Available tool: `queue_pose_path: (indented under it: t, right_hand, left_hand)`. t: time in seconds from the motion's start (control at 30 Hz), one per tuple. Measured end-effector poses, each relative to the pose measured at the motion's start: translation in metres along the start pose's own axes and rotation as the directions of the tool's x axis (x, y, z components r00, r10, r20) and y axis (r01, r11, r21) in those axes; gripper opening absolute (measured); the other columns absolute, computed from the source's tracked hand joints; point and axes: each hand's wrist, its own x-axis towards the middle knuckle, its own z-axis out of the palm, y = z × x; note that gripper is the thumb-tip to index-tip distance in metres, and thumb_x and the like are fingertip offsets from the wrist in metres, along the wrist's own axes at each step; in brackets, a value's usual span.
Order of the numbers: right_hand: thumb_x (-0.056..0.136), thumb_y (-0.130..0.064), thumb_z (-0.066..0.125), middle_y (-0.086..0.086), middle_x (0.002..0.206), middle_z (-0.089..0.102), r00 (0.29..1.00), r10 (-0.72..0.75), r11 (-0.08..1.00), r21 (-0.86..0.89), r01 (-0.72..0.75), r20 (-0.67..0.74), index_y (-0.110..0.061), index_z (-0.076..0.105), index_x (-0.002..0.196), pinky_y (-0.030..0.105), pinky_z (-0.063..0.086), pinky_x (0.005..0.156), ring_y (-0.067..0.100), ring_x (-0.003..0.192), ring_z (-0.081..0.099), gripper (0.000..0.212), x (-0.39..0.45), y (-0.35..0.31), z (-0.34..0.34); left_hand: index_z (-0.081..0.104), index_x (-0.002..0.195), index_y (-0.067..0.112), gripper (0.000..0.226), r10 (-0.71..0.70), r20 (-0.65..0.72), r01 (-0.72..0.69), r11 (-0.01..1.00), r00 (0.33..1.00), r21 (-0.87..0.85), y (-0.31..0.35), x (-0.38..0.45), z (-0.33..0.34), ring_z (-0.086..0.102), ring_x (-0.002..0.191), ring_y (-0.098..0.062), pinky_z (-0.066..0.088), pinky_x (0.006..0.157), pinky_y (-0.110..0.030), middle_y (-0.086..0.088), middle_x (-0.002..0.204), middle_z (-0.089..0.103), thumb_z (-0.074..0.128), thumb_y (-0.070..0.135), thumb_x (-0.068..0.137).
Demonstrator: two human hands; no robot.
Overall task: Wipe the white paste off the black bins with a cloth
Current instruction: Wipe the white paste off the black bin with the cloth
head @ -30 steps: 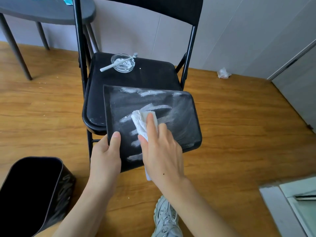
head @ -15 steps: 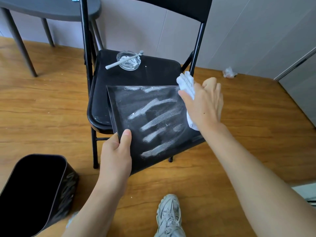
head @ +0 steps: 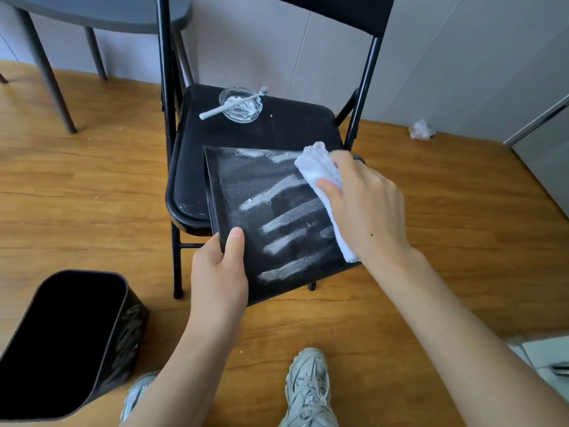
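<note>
Wooden floor; on the chair, left hand grips the smeared bin, right hand clutches the cloth.

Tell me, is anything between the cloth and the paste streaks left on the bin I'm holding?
Nothing visible. The cloth in the right hand lies on the bin, with the white streaks uncovered beside it.

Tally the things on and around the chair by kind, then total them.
Black bins: 2, one held, one on the floor
White cloth: 1
Glass dish: 1
White stick: 1
Crumpled tissue: 1
Total: 6
</note>
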Motion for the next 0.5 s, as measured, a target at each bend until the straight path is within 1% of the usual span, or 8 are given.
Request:
queue_pose_path:
  t: [0.07, 0.1, 0.17, 0.27, 0.33, 0.4, 0.43, 0.5]
  right_hand:
    - [0.096, -0.031, 0.050, 0.001, 0.073, 0.056, 0.997, 0.037, 0.998, -0.056, -0.033, 0.061, -0.022, 0.042, 0.137, 0.022, 0.028, 0.044, 0.021, 0.057, 0.051, 0.043, 0.006, 0.001, -0.008]
    - [0.099, -0.030, 0.045, 0.001, 0.076, 0.054, 0.995, 0.045, 0.997, -0.070, -0.038, 0.090, -0.026, 0.031, 0.145, 0.023, 0.024, 0.043, 0.019, 0.058, 0.048, 0.049, 0.008, 0.002, -0.010]
    - [0.101, -0.023, 0.040, 0.003, 0.089, 0.053, 0.989, 0.033, 0.998, -0.056, -0.025, 0.141, -0.029, 0.021, 0.149, 0.022, 0.020, 0.046, 0.018, 0.064, 0.042, 0.052, 0.010, 0.004, -0.011]
    - [0.096, -0.004, 0.043, 0.008, 0.119, 0.048, 0.970, 0.039, 0.999, 0.007, -0.042, 0.239, -0.027, 0.022, 0.149, 0.024, 0.023, 0.051, 0.017, 0.079, 0.036, 0.062, 0.017, 0.010, -0.013]
    - [0.091, 0.004, 0.042, 0.011, 0.125, 0.045, 0.944, 0.090, 0.996, -0.021, -0.088, 0.317, -0.024, 0.024, 0.149, 0.029, 0.028, 0.063, 0.019, 0.087, 0.033, 0.067, 0.026, 0.011, -0.016]
    - [0.094, -0.006, 0.042, 0.014, 0.125, 0.044, 0.936, 0.106, 0.994, -0.041, -0.098, 0.335, -0.020, 0.026, 0.148, 0.032, 0.029, 0.068, 0.023, 0.092, 0.037, 0.057, 0.030, 0.006, -0.014]
    - [0.098, -0.019, 0.042, 0.013, 0.126, 0.044, 0.945, 0.095, 0.995, -0.046, -0.085, 0.312, -0.018, 0.026, 0.147, 0.031, 0.031, 0.068, 0.023, 0.096, 0.040, 0.052, 0.028, 0.002, -0.012]
    - [0.099, -0.045, 0.035, 0.012, 0.124, 0.044, 0.965, 0.076, 0.996, -0.072, -0.059, 0.250, -0.019, 0.024, 0.148, 0.028, 0.034, 0.066, 0.023, 0.100, 0.047, 0.056, 0.020, 0.000, -0.002]
  left_hand:
    - [0.068, 0.092, 0.026, 0.027, -0.001, 0.004, 0.001, 1.000, 1.000, -0.001, 0.001, -0.001, 0.000, 0.070, 0.090, -0.004, 0.053, 0.079, -0.027, 0.017, 0.088, 0.075, 0.044, 0.028, 0.104]
    - [0.069, 0.093, 0.026, 0.027, -0.002, 0.010, 0.002, 1.000, 1.000, -0.007, 0.001, -0.001, 0.001, 0.070, 0.091, -0.005, 0.053, 0.080, -0.027, 0.016, 0.089, 0.076, 0.044, 0.028, 0.104]
    - [0.069, 0.092, 0.026, 0.028, 0.001, 0.018, 0.000, 1.000, 1.000, -0.010, 0.002, -0.001, 0.001, 0.070, 0.090, -0.005, 0.053, 0.079, -0.026, 0.015, 0.089, 0.076, 0.043, 0.027, 0.104]
    - [0.068, 0.089, 0.025, 0.029, 0.006, 0.021, -0.005, 1.000, 1.000, -0.001, 0.002, -0.001, 0.000, 0.070, 0.088, -0.005, 0.052, 0.076, -0.025, 0.014, 0.087, 0.076, 0.043, 0.027, 0.104]
    - [0.068, 0.090, 0.025, 0.029, 0.000, 0.021, 0.000, 1.000, 1.000, 0.002, 0.002, -0.001, 0.000, 0.070, 0.088, -0.007, 0.052, 0.074, -0.024, 0.013, 0.087, 0.076, 0.043, 0.028, 0.104]
    - [0.068, 0.090, 0.025, 0.029, -0.010, 0.018, 0.010, 1.000, 1.000, -0.003, 0.002, 0.000, 0.000, 0.071, 0.088, -0.006, 0.052, 0.073, -0.022, 0.013, 0.087, 0.076, 0.043, 0.027, 0.104]
    - [0.068, 0.090, 0.025, 0.029, -0.009, 0.012, 0.009, 1.000, 1.000, -0.002, 0.003, 0.000, 0.000, 0.070, 0.088, -0.007, 0.052, 0.074, -0.023, 0.012, 0.086, 0.076, 0.043, 0.028, 0.104]
    - [0.068, 0.089, 0.025, 0.029, -0.004, 0.000, 0.004, 1.000, 1.000, 0.007, 0.003, 0.001, 0.001, 0.070, 0.088, -0.008, 0.051, 0.073, -0.024, 0.012, 0.085, 0.075, 0.044, 0.028, 0.104]
